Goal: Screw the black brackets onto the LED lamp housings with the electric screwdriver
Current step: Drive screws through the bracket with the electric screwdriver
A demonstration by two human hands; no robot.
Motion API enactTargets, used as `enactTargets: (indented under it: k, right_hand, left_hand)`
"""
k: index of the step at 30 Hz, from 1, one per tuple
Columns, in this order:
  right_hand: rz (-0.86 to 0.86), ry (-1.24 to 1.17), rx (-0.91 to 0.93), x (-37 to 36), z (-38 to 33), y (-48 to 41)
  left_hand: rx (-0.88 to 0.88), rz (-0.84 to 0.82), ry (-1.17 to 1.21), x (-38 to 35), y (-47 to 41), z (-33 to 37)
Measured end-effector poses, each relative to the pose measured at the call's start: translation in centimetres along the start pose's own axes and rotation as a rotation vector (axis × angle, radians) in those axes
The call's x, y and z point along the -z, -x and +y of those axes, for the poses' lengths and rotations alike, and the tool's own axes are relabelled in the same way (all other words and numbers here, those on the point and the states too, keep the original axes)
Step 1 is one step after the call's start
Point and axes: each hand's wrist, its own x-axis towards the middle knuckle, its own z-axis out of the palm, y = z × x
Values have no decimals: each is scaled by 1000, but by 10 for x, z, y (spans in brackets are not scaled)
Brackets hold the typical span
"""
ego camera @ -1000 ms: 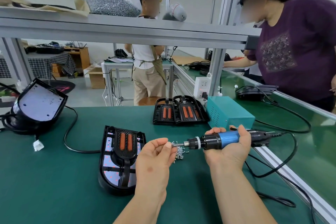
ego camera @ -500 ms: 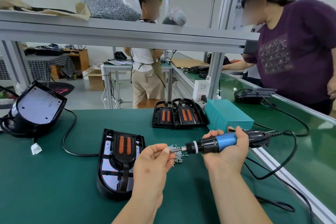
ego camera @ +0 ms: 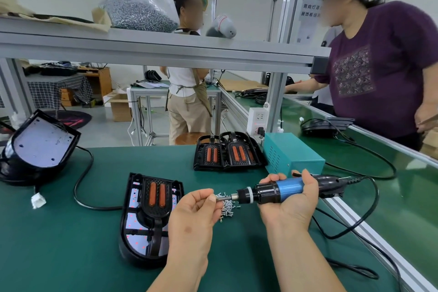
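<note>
One green bench mat (ego camera: 71,256) carries the whole job. Every position below is referenced to the black oval LED lamp housing (ego camera: 124,227), which lies open side up at the mat's near centre so that its fixing points face the operator. Seated inside that housing, the black plastic bracket with two orange inserts (ego camera: 155,232) lies flat, and neither hand touches it. Whether any screw is already driven cannot be determined. To the right of the housing and raised above the mat, the right hand (ego camera: 294,211) wraps the blue-and-black electric screwdriver (ego camera: 284,188), held level with its nose toward the housing for loading. Just right of the housing, the left hand (ego camera: 192,216) pinches the steel driver bit (ego camera: 225,198) at its tip, probably seating a screw. Beneath the bit lies the heap of small silver screws (ego camera: 227,207), within reach for reloading.
</note>
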Motion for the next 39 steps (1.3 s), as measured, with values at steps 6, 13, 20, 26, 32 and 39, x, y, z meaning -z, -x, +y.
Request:
enactTargets:
  k: [6,13,20,26,32,39]
  right_hand:
    - [6,-13,-8,0,0,0]
    - [16,-18,-13,0,1,-1]
    - [29,-37,-24,1,2,-2]
    - [14,-35,-17,2,0,-3]
    - [7,-24,-10,2,0,-3]
    - [9,-27,-14,3,0,-3]
  left_hand:
    - [10,21,43,-1,-2,-2]
    - [33,24,108,-1,-2,-4]
    - [80,19,186,-3,-2,-3]
    - [145,23,254,-4,3,-3]
    - [142,21,206,-3,3,-2]
    - [151,5,188,-3,4,-3]
